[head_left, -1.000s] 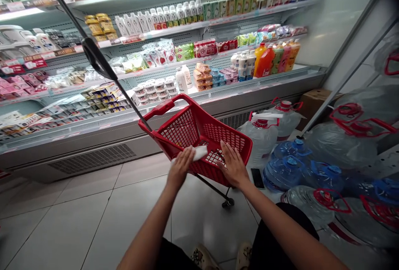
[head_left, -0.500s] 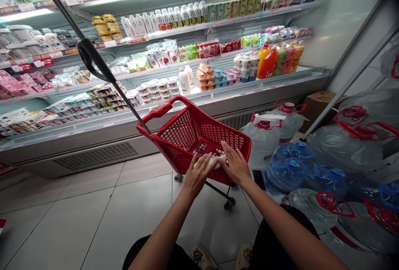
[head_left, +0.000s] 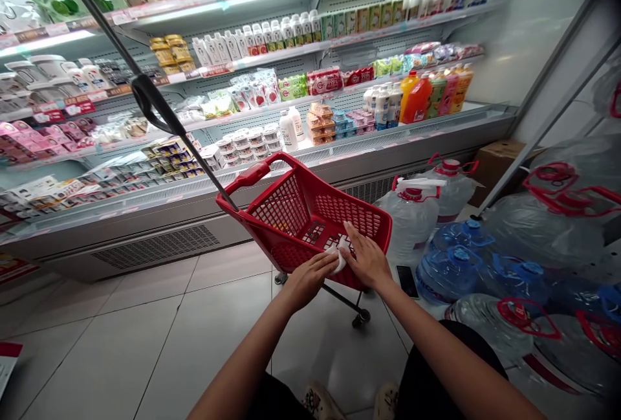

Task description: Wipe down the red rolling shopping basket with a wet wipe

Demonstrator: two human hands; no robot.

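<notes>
Both hands meet at the near rim of a red shopping basket cart (head_left: 348, 205) on wheels. Between them is a crumpled white tissue (head_left: 343, 253). My left hand (head_left: 308, 279) has its fingers together, the tips pressing on the tissue's left side. My right hand (head_left: 369, 259) pinches the tissue near its thumb, and its longer fingers stretch over the basket's inside. The mesh basket tilts a little, and a small yellow item (head_left: 286, 227) shows through or in its left part. A long dark pull handle (head_left: 160, 106) rises from the cart toward the upper left.
A refrigerated display case (head_left: 160, 245) with shelves of bottles, cups and packs runs behind the cart. Large clear water jugs (head_left: 410, 219) and blue-capped jugs (head_left: 458, 268) crowd the right side. A phone (head_left: 406, 281) lies on the tiled floor (head_left: 218, 342) beside them.
My left hand has drawn back and down, its fingers now lower and closer together. The tissue is bunched up between the hands. My right hand has barely moved; the view has shifted slightly.
</notes>
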